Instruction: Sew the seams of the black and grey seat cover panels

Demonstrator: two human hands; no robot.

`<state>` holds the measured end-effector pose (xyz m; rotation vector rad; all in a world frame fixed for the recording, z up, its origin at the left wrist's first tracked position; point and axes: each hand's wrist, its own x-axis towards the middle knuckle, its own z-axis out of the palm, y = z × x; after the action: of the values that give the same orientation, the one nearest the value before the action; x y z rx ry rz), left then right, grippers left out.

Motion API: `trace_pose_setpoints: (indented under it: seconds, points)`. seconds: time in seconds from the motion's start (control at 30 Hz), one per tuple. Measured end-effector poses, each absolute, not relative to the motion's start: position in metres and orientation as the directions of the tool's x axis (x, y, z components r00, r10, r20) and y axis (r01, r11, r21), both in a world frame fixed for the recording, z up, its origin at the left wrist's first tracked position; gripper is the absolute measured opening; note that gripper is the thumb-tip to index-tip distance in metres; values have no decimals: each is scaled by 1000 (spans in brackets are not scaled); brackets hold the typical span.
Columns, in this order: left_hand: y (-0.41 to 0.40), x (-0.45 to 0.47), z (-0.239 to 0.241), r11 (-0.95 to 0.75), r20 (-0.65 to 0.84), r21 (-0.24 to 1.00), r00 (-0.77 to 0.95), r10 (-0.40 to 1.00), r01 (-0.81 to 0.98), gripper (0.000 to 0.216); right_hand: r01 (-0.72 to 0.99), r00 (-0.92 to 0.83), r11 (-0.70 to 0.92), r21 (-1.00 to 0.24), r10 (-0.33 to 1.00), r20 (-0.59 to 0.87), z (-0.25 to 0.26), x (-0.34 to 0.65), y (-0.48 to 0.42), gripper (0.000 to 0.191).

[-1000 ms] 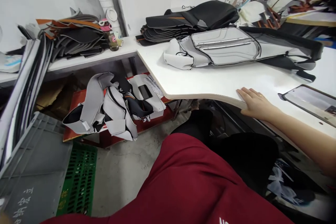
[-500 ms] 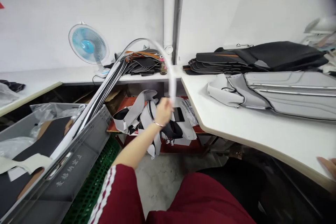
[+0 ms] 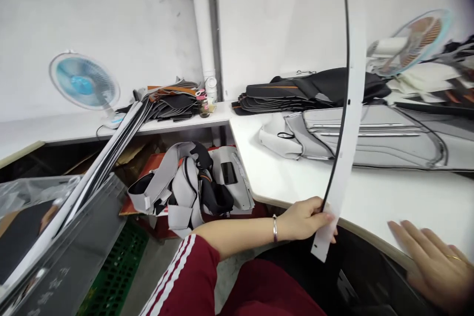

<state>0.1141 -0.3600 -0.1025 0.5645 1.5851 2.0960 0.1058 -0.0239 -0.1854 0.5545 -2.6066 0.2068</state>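
Note:
My left hand [image 3: 305, 219], with a bracelet at its wrist, is closed near the lower end of a long white plastic strip [image 3: 350, 145]. The strip has a black edge and small dark marks. It rises from the hand past the top of the view, bending slightly. At the lower right, my right hand [image 3: 433, 259] lies with fingers stretched out at the edge of the white table [image 3: 392, 192], holding nothing. Behind the strip, a grey padded fabric piece [image 3: 388, 136] with pale strips on it rests on the table.
More long strips [image 3: 107, 158] lean over a grey crate [image 3: 85, 242] at left, above a green crate [image 3: 114, 266]. Grey fabric parts [image 3: 181, 182] and a phone [image 3: 228, 173] lie on a low red surface. Black pieces [image 3: 296, 91] are stacked at the wall. Fans [image 3: 83, 84] stand on both sides.
My left hand has swung right with the strip, which stood arched over the left side and now rises steeply over the table. My right hand shows more fully. The view has turned right.

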Motion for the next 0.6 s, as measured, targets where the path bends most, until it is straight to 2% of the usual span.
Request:
trace_pose_setpoints:
  seconds: [0.07, 0.1, 0.2, 0.27, 0.33, 0.4, 0.47, 0.53, 0.6]
  points:
    - [-356, 112, -105, -188, 0, 972, -804, 594, -139, 64, -426, -775, 904, 48, -392, 495, -184, 109, -28, 107]
    - [-354, 112, -106, -156, -25, 977, -796, 605, -149, 67, -421, -776, 906, 54, -390, 496, -182, 111, -30, 106]
    - [-344, 113, -106, -103, -97, 973, -768, 633, -207, 69, -403, -825, 913, -67, -331, 458, -171, 116, -36, 87]
    - [-332, 113, -104, -111, -121, 961, -743, 658, -254, 68, -373, -871, 909, -188, -273, 407, -157, 119, -38, 66]
    - [-316, 113, -102, -127, -119, 950, -705, 699, -287, 65, -326, -926, 868, -375, -213, 313, -139, 124, -40, 52]
    - [-297, 114, -98, -147, -101, 940, -660, 745, -309, 62, -237, -970, 747, -621, -151, 189, -117, 131, -43, 53]
    - [-276, 116, -94, -159, -80, 935, -627, 775, -317, 59, -126, -992, 558, -820, -80, 98, -93, 141, -49, 59]
    - [-256, 119, -92, -121, -83, 947, -593, 801, -296, 56, -94, -994, 380, -920, -80, 68, -71, 153, -56, 62]
    - [-238, 122, -92, -31, -78, 981, -537, 840, -191, 49, -104, -990, 311, -945, -126, 67, -52, 164, -63, 53]
